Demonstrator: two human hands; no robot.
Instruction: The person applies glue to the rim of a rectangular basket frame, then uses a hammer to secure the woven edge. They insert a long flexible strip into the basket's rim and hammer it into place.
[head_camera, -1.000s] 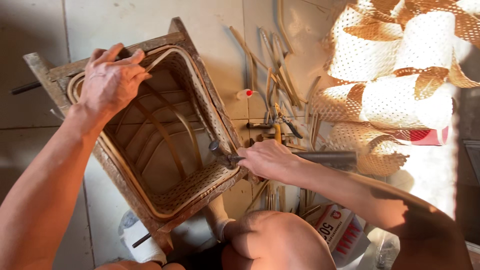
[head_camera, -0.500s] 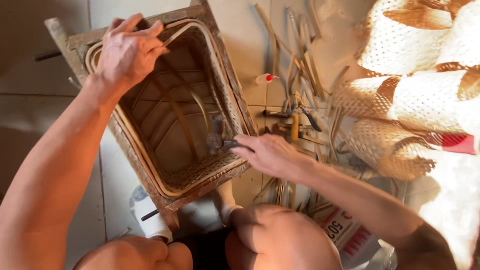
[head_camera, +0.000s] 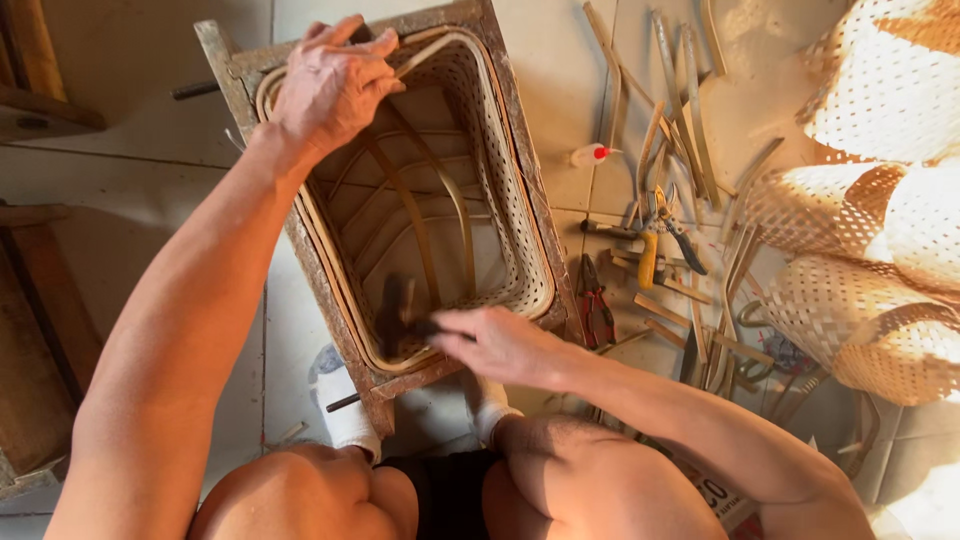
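Basket-weaving is in hand on a woven rattan basket (head_camera: 500, 200) set inside a rough wooden frame (head_camera: 515, 130), which is seen from above on the pale tiled floor (head_camera: 130, 190) just beyond the person's knees. The far left corner of the frame and basket rim is gripped by the left hand (head_camera: 335, 85), its fingers curled down over the edge. The near rim is met by the right hand (head_camera: 500, 345), closed around the handle of a small hammer (head_camera: 395, 310) — the dark head is held inside the basket, close to the near wall. Bent ribs of cane are seen crossing the open weave of the basket's bottom. To the right of the frame, loose bamboo strips (head_camera: 670, 110) are scattered over the floor, and among them are laid red-handled pliers (head_camera: 595, 305), a yellow-handled tool (head_camera: 650, 250) and a small white bottle with a red cap (head_camera: 590, 155). Further right, finished woven baskets (head_camera: 880, 220) are stacked in bright sunlight. White socks (head_camera: 350, 420) are seen at the near foot of the frame — one on either side.
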